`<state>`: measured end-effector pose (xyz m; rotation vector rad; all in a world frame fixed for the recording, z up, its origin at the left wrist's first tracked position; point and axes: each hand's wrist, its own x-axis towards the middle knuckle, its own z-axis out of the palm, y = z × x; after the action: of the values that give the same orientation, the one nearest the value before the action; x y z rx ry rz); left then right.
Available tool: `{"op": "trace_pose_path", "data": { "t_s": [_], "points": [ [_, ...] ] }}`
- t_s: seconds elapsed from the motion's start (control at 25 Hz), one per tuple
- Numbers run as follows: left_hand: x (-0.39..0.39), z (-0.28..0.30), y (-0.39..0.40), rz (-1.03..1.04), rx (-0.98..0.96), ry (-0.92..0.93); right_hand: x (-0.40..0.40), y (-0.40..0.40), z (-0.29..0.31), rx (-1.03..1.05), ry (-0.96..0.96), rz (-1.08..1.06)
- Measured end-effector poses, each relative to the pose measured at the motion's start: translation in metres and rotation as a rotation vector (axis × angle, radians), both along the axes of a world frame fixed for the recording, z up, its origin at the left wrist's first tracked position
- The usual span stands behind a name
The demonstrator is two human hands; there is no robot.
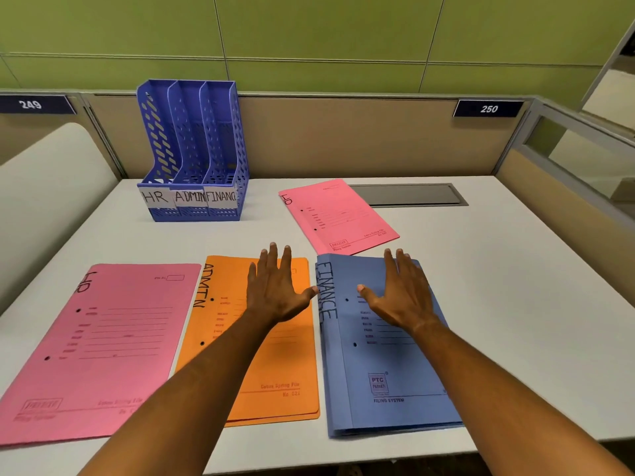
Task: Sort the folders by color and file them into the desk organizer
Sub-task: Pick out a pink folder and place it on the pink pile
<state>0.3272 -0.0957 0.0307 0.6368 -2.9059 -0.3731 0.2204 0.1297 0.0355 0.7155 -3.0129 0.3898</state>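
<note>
Closest to us, our left hand [275, 290] lies flat and released on the orange folder [275, 359], our right hand [402, 293] likewise on the blue folder [381, 365], gripping nothing. Both folders run lengthwise away from us, spines left; we'd square each stack first, then stand them in the organizer [192, 149] back left.

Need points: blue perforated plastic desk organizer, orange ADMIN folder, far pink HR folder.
blue perforated plastic desk organizer [192, 149], head view, middle divider wall.
orange ADMIN folder [275, 365], head view, bare lower cover.
far pink HR folder [338, 216], head view, cover centre.
</note>
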Motion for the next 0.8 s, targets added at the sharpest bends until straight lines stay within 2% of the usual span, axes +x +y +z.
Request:
{"op": "trace_pose_path", "data": {
  "t_s": [0.64,0.8],
  "points": [
    [-0.130,-0.050,-0.054,0.077,0.128,-0.140,-0.140,-0.057,-0.053,0.032,-0.096,0.082],
    [-0.162,-0.061,-0.062,0.127,0.303,-0.156,-0.164,-0.075,-0.063,0.004,-0.130,0.103]
  ]
}}
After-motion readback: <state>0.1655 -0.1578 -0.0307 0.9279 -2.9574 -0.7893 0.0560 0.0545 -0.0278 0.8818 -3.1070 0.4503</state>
